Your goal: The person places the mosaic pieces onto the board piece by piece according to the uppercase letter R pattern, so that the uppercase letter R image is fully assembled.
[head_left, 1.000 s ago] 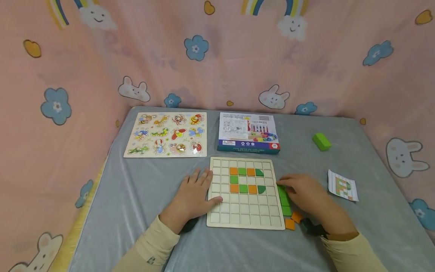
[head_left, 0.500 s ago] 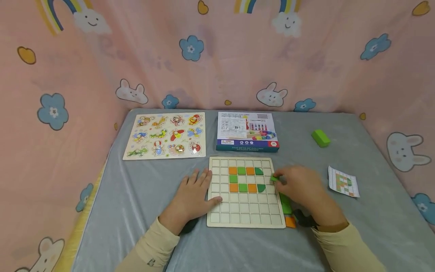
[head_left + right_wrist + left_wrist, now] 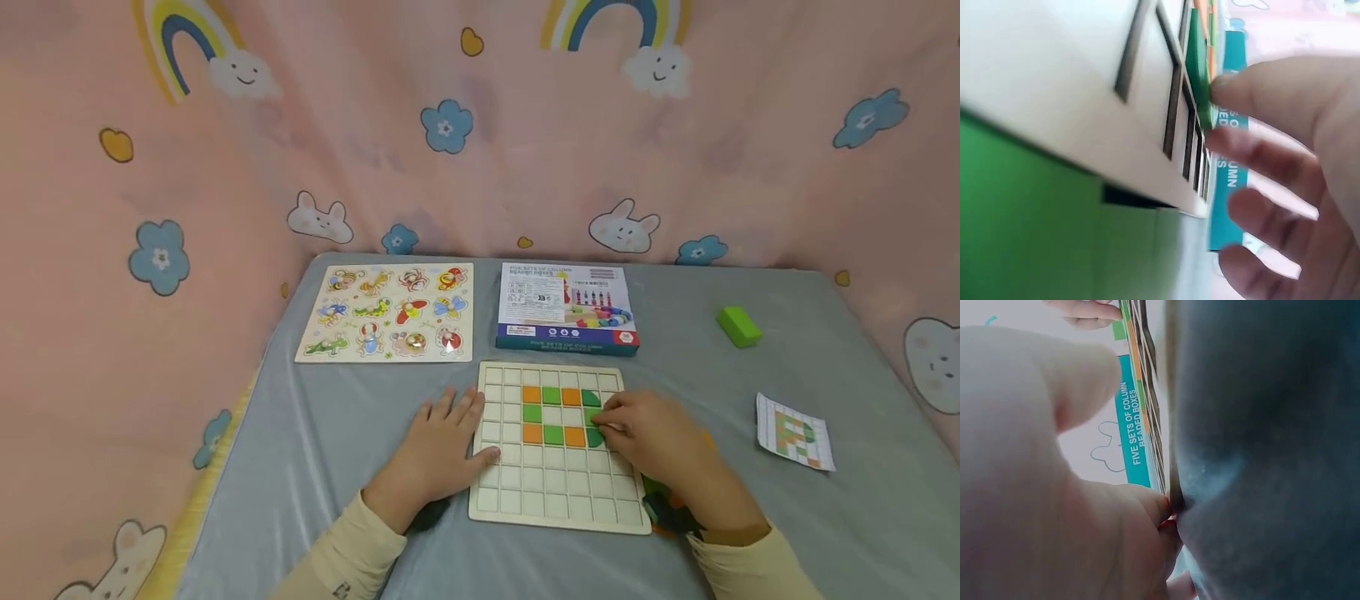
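A pale wooden grid board (image 3: 558, 506) lies on the table with orange, light green and dark green pieces set in some cells. My left hand (image 3: 431, 454) rests spread at its left edge, the thumb over the rim. Between thumb and index finger, my right hand (image 3: 654, 437) pinches a light green square tile (image 3: 591, 416) at a cell in the right part of the pattern. That cell lies between two rounded dark green pieces (image 3: 590, 397). In the right wrist view, the fingertips touch down just past a dark green piece (image 3: 1197, 56); the other fingers are bent and hold nothing.
Green tiles (image 3: 1029, 219) lie along the board's right side, partly hidden by the right forearm. Behind stand an insect puzzle (image 3: 386, 312) and a flat box (image 3: 567, 308). To the right are a green block (image 3: 738, 326) and a printed pattern card (image 3: 795, 432).
My right hand has picked up a light green tile from beside the board and carried it left into the pattern. My left hand stays at the board's edge; the head view has shifted slightly.
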The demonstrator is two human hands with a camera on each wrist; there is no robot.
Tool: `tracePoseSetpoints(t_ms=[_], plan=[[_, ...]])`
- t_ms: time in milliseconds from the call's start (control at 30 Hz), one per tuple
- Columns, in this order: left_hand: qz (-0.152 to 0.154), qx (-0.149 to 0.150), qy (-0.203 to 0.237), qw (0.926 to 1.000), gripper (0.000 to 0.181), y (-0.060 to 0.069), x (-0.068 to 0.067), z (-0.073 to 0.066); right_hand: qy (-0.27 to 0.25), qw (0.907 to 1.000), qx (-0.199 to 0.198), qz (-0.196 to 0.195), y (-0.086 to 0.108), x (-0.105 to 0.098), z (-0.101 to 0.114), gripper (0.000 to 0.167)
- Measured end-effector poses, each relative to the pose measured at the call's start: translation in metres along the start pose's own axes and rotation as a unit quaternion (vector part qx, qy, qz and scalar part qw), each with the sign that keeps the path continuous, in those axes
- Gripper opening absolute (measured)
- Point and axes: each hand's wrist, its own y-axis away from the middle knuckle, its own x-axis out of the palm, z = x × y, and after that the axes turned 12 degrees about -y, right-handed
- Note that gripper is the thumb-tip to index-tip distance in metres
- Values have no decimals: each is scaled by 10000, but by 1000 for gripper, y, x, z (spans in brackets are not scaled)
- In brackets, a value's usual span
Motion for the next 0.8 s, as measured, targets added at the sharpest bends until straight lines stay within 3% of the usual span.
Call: tracePoseSetpoints(t_ms=[200, 533, 800], plan=[[-169, 67, 61, 9998, 66, -3, -1, -2, -144, 9997, -99, -179, 7, 1, -7, 19], [-241, 60, 347, 9991, 70, 4, 1, 4, -151, 9994, -184, -267, 5, 9, -4, 21], [-291, -27, 590, 9978, 69, 1, -5, 3, 23, 9995, 305, -62, 7, 5, -1, 30]])
